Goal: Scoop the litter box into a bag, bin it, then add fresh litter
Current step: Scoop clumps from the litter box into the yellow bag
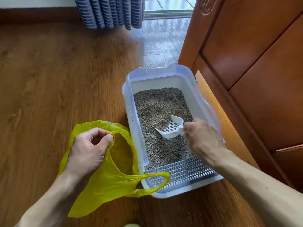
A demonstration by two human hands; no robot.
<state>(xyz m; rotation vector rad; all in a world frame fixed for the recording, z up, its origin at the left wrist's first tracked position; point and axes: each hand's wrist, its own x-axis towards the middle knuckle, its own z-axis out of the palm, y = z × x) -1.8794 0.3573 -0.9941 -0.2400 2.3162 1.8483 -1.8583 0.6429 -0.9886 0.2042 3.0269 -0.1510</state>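
On the wooden floor [49,71], beside a wooden cabinet [254,71], the litter box [131,99] is sitting with its long side toward the person. Right hand [200,135] is gripping the handle of the white scoop [172,127], fingers curled round it; the handle itself is hidden under the hand. Scoop is lying low in the litter [157,105], open mouth pointing left toward a shallow dip in the grains, probably so it can be pushed under the surface there. Scoop looks empty, only slots showing.

Left hand [89,148] is pinching the rim of the yellow bag [105,174] between thumb and curled fingers, lifting one side so the mouth is staying open. Bag is touching the box's left wall, likely kept that close so a loaded scoop has a short trip and spills less. One bag handle is draping over the box's front corner, onto the grid step [182,171].

Bag looks nearly empty, so scooping is judged as just starting; no bin or fresh litter in view.

Loose grains are lying scattered on the floor behind the box, near a striped curtain [108,12].

No brand, label or writing readable anywhere.
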